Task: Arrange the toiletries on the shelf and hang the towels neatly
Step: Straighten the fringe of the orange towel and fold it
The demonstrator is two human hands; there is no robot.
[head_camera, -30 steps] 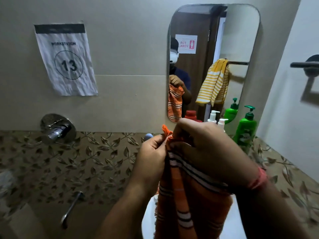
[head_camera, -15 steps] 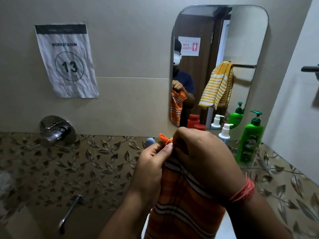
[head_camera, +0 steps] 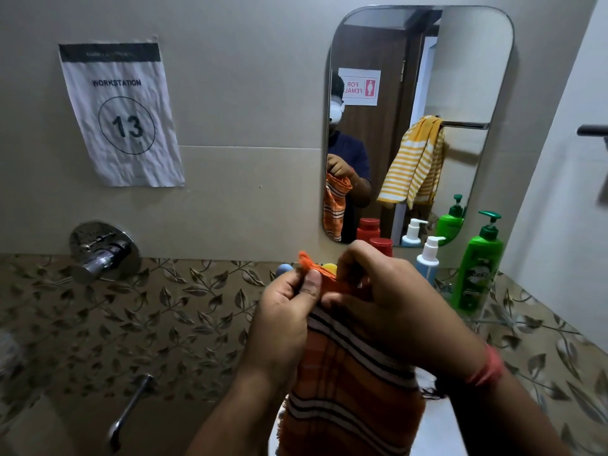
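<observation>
An orange towel [head_camera: 348,399] with black and white stripes hangs down in front of me. My left hand [head_camera: 283,320] pinches its top edge between thumb and fingers. My right hand [head_camera: 391,301] grips the same edge just to the right, fingers curled over the cloth. Behind my hands stand a green pump bottle [head_camera: 478,268], a white and blue pump bottle [head_camera: 427,260] and a red-capped bottle [head_camera: 381,245]. Blue and yellow round tops peek out just above my left hand. A yellow striped towel [head_camera: 414,162] shows in the mirror, draped over a rail.
A mirror [head_camera: 467,77] hangs on the wall above the bottles. A chrome tap knob [head_camera: 102,255] is on the wall at left, with a spout [head_camera: 128,409] below. A workstation 13 sheet [head_camera: 121,116] is taped up. A dark rail end [head_camera: 592,130] juts in at right.
My view has shifted slightly left and down. My hands have worked along the towel's top edge, and my left thumb now presses the orange corner more plainly.
</observation>
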